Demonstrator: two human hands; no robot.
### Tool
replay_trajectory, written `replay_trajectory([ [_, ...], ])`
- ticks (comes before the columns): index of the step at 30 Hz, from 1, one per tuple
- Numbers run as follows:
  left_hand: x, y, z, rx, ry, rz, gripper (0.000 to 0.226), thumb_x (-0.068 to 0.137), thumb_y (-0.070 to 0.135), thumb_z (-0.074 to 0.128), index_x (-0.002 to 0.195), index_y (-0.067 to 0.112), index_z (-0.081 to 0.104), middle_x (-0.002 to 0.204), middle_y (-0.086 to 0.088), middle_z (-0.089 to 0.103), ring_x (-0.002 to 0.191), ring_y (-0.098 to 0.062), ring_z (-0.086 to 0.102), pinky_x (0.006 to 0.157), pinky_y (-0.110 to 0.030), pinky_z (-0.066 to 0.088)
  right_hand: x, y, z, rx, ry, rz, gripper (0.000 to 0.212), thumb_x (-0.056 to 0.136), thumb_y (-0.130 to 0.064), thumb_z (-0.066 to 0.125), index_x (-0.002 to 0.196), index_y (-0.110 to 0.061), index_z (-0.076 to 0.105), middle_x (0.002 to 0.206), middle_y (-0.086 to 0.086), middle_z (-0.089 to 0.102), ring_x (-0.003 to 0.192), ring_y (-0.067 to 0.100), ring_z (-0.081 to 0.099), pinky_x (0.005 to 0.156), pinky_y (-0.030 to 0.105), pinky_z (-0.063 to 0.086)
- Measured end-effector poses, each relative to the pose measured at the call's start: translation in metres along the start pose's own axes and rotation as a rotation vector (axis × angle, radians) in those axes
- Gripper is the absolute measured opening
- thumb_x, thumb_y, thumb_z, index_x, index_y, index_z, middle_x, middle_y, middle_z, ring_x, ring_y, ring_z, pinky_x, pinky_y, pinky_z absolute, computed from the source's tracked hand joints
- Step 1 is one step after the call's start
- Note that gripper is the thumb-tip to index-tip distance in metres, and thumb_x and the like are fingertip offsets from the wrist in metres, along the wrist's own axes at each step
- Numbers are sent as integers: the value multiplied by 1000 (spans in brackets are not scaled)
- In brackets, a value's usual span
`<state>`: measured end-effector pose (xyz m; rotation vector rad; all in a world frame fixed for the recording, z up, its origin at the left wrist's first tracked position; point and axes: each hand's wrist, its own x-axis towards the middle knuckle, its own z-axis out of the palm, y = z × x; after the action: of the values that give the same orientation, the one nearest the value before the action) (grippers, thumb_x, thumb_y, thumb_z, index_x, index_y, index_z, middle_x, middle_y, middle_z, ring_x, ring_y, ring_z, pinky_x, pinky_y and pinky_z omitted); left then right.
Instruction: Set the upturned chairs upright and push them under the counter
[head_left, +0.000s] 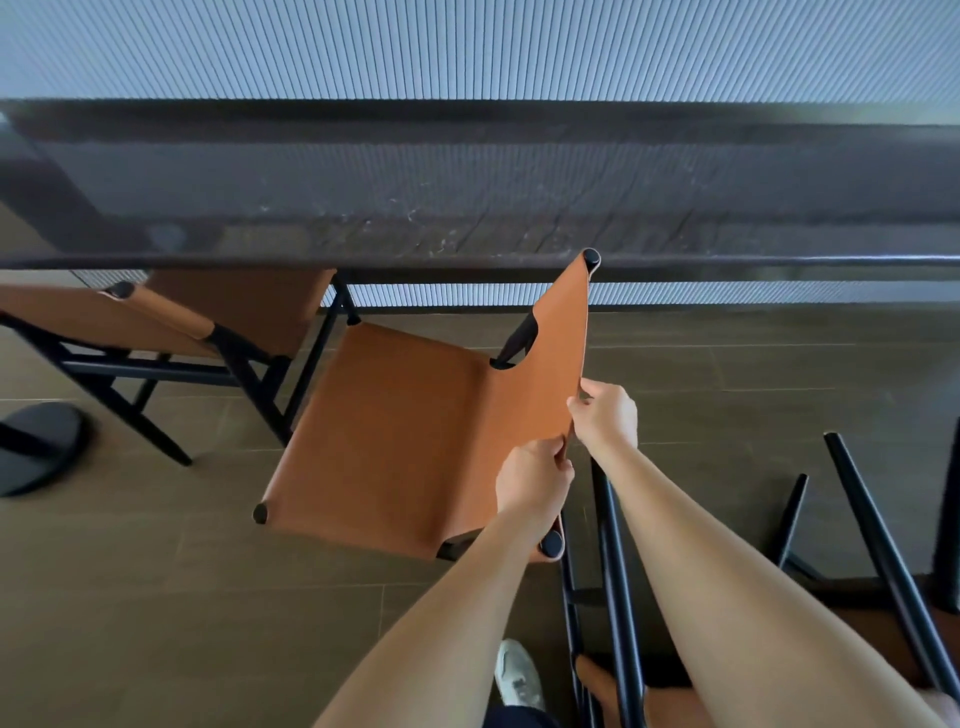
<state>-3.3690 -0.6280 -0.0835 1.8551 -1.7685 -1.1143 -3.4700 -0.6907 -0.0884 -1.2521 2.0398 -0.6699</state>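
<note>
I have both hands on the upright chair (395, 431). My left hand (535, 483) and right hand (605, 415) each pinch the thin top edge of its smooth tan leather back. The seat is a flat leather sling on round black posts. It stands on the tiled floor (156, 597) before the dark stone counter (467, 208), the far post at the counter's front edge. To the left a second chair (171, 322) sits partly under the counter. To my right an upturned chair (878, 545) points its slim black legs upward, crowding that side.
</note>
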Motion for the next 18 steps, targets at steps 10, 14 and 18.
replay_trajectory([
  [10, 34, 12, 10, 202, 41, -28, 15, 95, 21, 47, 84, 22, 57, 67, 5, 49, 64, -17, 50, 57, -27, 39, 41, 5, -4, 3, -51, 26, 35, 87, -4, 53, 116, -13, 71, 77, 8, 72, 58, 23, 62, 52, 31, 50],
  [14, 33, 12, 13, 182, 55, -69, 19, 95, 24, 46, 77, 26, 51, 64, 8, 48, 60, -13, 48, 55, -26, 38, 46, 5, -7, 34, -78, 20, 37, 90, -7, 57, 125, -14, 66, 81, -2, 72, 73, 18, 70, 67, 34, 58],
  [18, 35, 14, 9, 146, 1, -76, 8, 95, 28, 50, 95, 25, 58, 70, 11, 50, 61, -8, 50, 54, -24, 42, 49, 7, -9, 109, -130, 73, 40, 92, -15, 61, 132, -14, 60, 73, -8, 63, 74, 20, 71, 74, 41, 61],
])
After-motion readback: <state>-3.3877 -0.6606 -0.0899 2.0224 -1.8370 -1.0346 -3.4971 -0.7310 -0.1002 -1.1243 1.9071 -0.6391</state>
